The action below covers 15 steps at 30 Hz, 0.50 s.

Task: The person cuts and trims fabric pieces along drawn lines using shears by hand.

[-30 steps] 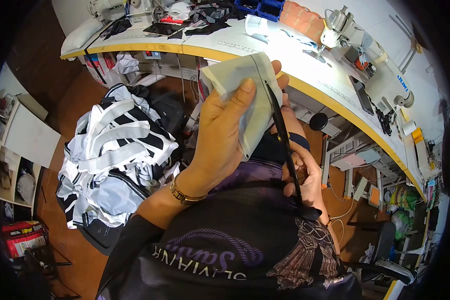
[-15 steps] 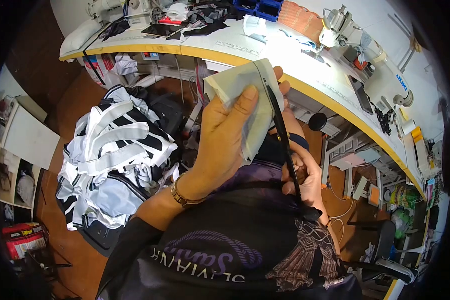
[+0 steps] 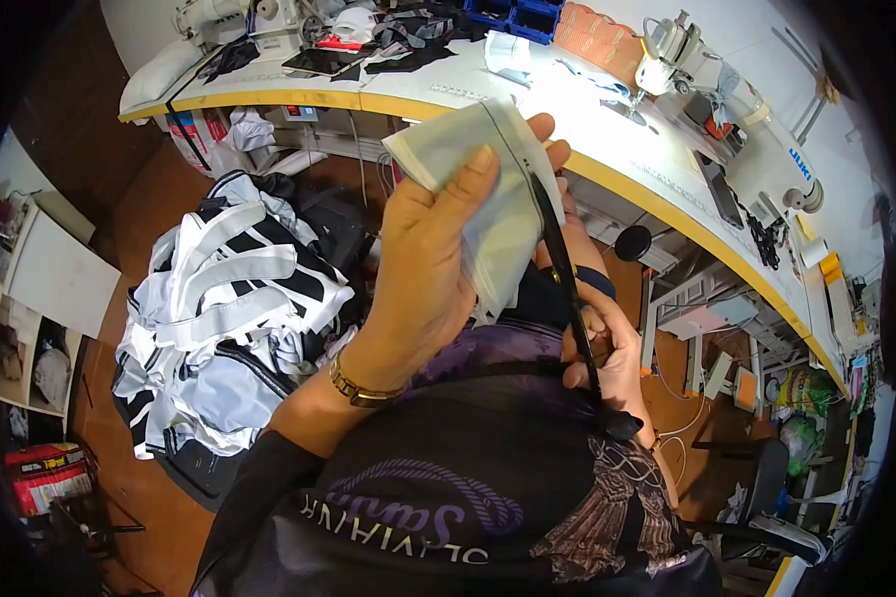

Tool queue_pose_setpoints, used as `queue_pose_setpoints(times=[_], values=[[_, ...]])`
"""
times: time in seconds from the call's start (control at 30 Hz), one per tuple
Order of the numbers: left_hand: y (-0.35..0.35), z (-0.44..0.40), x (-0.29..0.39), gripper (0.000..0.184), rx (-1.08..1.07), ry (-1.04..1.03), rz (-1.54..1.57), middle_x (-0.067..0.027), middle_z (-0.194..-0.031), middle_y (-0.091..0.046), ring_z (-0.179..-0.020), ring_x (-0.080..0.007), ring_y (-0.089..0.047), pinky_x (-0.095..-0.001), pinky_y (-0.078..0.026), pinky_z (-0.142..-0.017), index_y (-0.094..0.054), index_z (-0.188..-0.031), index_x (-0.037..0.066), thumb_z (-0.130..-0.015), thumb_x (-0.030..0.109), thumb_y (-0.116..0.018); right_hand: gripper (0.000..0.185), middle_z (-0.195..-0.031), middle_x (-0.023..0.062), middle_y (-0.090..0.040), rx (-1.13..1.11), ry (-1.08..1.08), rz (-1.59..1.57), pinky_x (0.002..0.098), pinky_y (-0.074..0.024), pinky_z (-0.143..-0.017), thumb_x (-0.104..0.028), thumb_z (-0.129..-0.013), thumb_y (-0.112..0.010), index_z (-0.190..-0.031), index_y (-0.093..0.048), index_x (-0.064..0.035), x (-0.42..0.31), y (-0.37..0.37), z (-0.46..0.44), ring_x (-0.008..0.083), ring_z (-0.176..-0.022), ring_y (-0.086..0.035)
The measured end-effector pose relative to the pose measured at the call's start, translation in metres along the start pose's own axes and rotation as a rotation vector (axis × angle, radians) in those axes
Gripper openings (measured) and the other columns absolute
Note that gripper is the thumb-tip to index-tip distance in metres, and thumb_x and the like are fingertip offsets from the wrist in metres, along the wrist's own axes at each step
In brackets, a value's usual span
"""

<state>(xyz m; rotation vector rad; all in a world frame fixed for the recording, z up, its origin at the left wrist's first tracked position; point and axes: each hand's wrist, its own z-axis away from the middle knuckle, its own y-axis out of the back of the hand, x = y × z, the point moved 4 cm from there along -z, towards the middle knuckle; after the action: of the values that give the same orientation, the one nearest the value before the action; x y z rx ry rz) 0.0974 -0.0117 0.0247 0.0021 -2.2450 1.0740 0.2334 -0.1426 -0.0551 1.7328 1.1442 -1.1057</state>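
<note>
My left hand (image 3: 423, 249) is closed on a pale grey-green piece of fabric (image 3: 508, 224), thumb on top and fingers behind it. A dark seam line runs near the fabric's right side. Black scissors (image 3: 569, 284) are in my right hand (image 3: 607, 343), whose fingers are curled round the handle part. Their blades point up, with the tip at the fabric's right side, by the seam. Whether the tip touches the cloth I cannot tell. The fingers behind the fabric are mostly hidden.
White and black garments (image 3: 229, 318) are heaped at the left. A curved white table (image 3: 448, 90) with a yellow edge spans the front and right, bearing a sewing machine (image 3: 707, 75), dark cloth (image 3: 418, 40) and blue bins (image 3: 513, 20). A chair (image 3: 757, 488) stands at the lower right.
My left hand has shifted the fabric slightly left and up, and the cloth is turned a little. My right hand and the scissors have hardly moved.
</note>
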Motion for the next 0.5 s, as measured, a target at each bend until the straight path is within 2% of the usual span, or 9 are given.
queue_pose_setpoints(times=[0.13, 0.37, 0.47, 0.5], values=[[-0.0002, 0.0040, -0.0041, 0.042, -0.026, 0.039, 0.021, -0.0192, -0.124, -0.047, -0.113, -0.0292, -0.049, -0.0394, -0.045, -0.092, -0.033, -0.128, -0.003, -0.093, 0.018, -0.043, 0.080, -0.059, -0.0024, -0.047, -0.019, 0.038, -0.023, 0.0148, -0.0331, -0.050, 0.007, -0.051, -0.078, -0.123, -0.045, 0.0021, -0.0010, -0.0005, -0.0009, 0.0027, -0.056, -0.045], [0.0025, 0.0039, -0.0034, 0.042, -0.039, 0.046, 0.010, -0.0196, -0.124, -0.047, -0.113, -0.0294, -0.049, -0.0398, -0.044, -0.094, -0.032, -0.129, -0.003, -0.093, 0.017, -0.043, 0.078, -0.058, -0.0027, -0.045, 0.046, -0.145, -0.050, 0.0149, -0.0346, -0.051, 0.012, -0.053, -0.076, -0.124, -0.045, 0.0020, 0.0008, -0.0025, 0.0021, 0.0028, -0.056, -0.045], [-0.0001, 0.0050, -0.0033, 0.038, 0.008, 0.011, 0.000, -0.0163, -0.119, -0.052, -0.102, -0.0213, -0.056, -0.0298, -0.049, -0.082, -0.042, -0.121, -0.006, -0.093, 0.020, -0.044, 0.078, -0.058, -0.0030, -0.045, 0.053, -0.125, -0.058, 0.0145, -0.0338, -0.051, 0.011, -0.052, -0.076, -0.124, -0.045, 0.0012, 0.0017, -0.0022, 0.0012, 0.0026, -0.055, -0.044], [-0.0016, 0.0052, -0.0033, 0.038, 0.013, 0.002, -0.008, -0.0162, -0.120, -0.052, -0.103, -0.0215, -0.055, -0.0296, -0.049, -0.082, -0.042, -0.121, -0.006, -0.093, 0.020, -0.044, 0.078, -0.057, -0.0030, -0.045, 0.054, -0.119, -0.059, 0.0144, -0.0336, -0.051, 0.011, -0.052, -0.076, -0.123, -0.046, 0.0010, 0.0018, -0.0015, 0.0012, 0.0024, -0.054, -0.044]])
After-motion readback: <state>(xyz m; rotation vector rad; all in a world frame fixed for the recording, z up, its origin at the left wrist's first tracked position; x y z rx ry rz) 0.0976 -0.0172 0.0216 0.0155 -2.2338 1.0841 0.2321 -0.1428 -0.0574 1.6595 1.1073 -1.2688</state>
